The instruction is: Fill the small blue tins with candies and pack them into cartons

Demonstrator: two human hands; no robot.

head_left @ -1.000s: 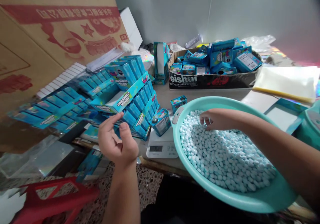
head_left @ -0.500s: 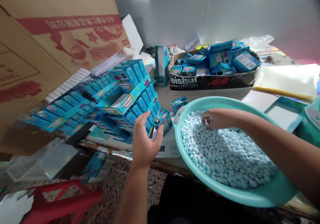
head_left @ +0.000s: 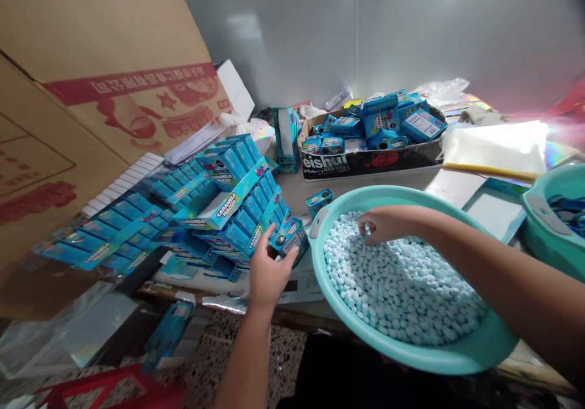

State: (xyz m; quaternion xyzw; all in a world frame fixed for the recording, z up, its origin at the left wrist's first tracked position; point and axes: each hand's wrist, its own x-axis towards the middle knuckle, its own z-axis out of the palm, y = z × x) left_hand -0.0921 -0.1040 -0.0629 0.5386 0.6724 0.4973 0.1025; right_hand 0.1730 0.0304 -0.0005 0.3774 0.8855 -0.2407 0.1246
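While the small blue box (head_left: 291, 241) is sitting on the scale (head_left: 305, 284) at the desk's (head_left: 297, 191) near edge, the left hand (head_left: 269, 272) is cupping it, open, with fingers touching its side. The right hand (head_left: 382, 226) is curling its fingers into pale blue candies (head_left: 402, 287) in the teal basin (head_left: 411, 357); whether it is gripping any cannot be told. Stacked blue cartons (head_left: 219, 208) are standing just left.

Left hand (head_left: 269, 272) at blue box (head_left: 291, 240)
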